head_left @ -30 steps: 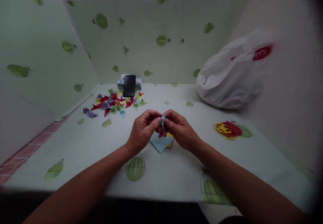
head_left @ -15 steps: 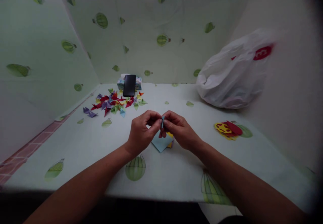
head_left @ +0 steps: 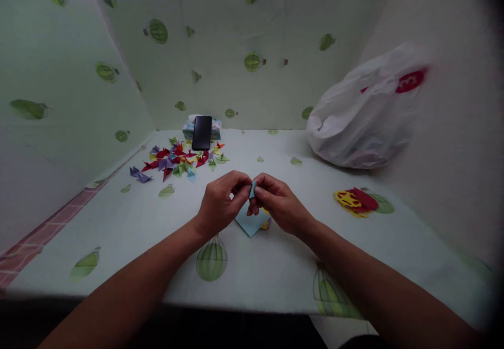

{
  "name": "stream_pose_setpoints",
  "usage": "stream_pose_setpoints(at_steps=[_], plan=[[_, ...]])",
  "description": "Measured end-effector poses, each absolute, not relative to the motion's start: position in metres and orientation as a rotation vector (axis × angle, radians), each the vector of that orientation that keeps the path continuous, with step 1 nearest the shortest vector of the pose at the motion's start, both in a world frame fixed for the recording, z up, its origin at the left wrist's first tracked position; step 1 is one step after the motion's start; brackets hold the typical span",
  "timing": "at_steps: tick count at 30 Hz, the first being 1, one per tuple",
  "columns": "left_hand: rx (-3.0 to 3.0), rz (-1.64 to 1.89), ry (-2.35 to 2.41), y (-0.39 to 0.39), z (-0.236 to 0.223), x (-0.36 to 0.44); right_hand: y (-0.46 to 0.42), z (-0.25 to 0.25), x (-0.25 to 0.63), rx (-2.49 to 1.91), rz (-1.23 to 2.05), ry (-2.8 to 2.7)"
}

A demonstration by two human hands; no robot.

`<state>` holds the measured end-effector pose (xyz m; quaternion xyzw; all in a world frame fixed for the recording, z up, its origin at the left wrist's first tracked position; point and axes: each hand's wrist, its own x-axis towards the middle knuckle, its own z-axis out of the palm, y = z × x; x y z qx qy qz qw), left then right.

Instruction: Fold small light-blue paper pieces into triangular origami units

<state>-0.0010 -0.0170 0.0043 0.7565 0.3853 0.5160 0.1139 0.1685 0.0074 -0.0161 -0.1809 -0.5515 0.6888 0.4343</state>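
Observation:
A small folded piece of light blue paper (head_left: 252, 189) is pinched between my two hands, above the middle of the table. My left hand (head_left: 223, 200) grips its left side with thumb and forefinger. On its right side, my right hand (head_left: 281, 202) does the same, its other fingers curled underneath. Most of the folded paper is covered by fingertips. Just below the hands lies a stack of square paper sheets, a light blue sheet (head_left: 250, 224) on top and a yellow one (head_left: 265, 225) showing at its right edge.
Several folded paper cranes (head_left: 177, 162) in mixed colours lie at the back left. Behind them a phone (head_left: 202, 133) leans on a tissue box (head_left: 216, 129). A white plastic bag (head_left: 358, 118) stands at the back right, with red and yellow cut-outs (head_left: 356, 202) in front of it.
The folded blue paper has turned slightly between my fingers, so more of its face shows. Both hands stay almost in the same place.

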Motion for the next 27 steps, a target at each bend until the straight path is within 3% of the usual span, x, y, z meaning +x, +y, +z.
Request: stream_pose_setpoints(at_steps=[10,27], plan=[[2.127,1.528,1.021,-0.0189,0.0072,0.0014,0.0055,-0.0125,0.1677,-0.440,1.764,-1.316],[1.216,1.249,0.774,-0.0176,0.0080,0.0065,0.0087,-0.0153,0.1695,-0.454,1.607,-1.477]])
